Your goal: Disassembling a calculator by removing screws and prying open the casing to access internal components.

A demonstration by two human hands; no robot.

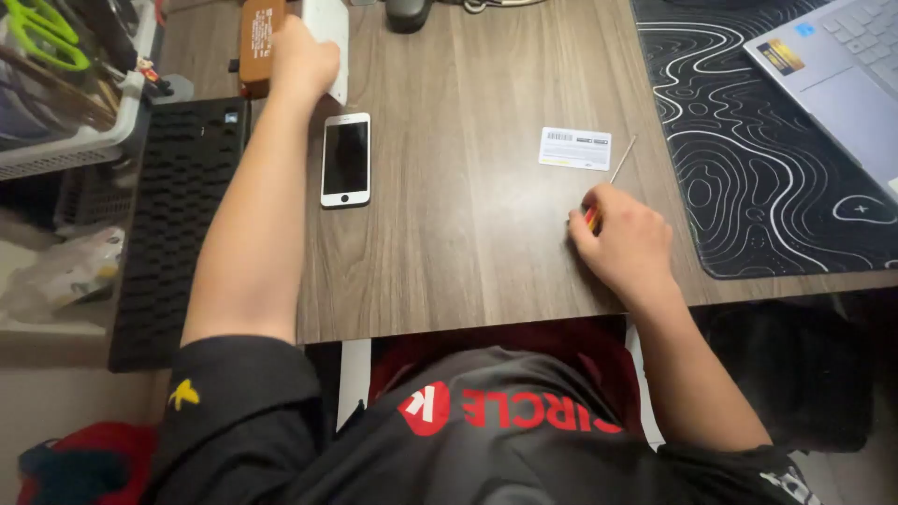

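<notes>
The right hand (625,245) is curled shut around a small screwdriver (606,192) with a red grip and a thin metal tip. The tip points up toward 1 o'clock and stops just beside a white card (574,149). The hand rests on the brown wooden surface (468,252).

The left hand (301,58) is far out at 11 o'clock. It is closed on a white box (327,37) near the back edge. Just under that hand, a white phone (345,159) lies flat with its dark screen up. It is well apart from the screwdriver, at about 9 o'clock from it.

A brown case (260,42) lies at 9 o'clock from the white box. A black keyboard (182,224) sits under the left arm. At 3 o'clock lies a black mat with white wavy lines (767,187), and a silver laptop (842,75) sits on it. A basket (84,145) with green scissors (42,33) is at the far left.
</notes>
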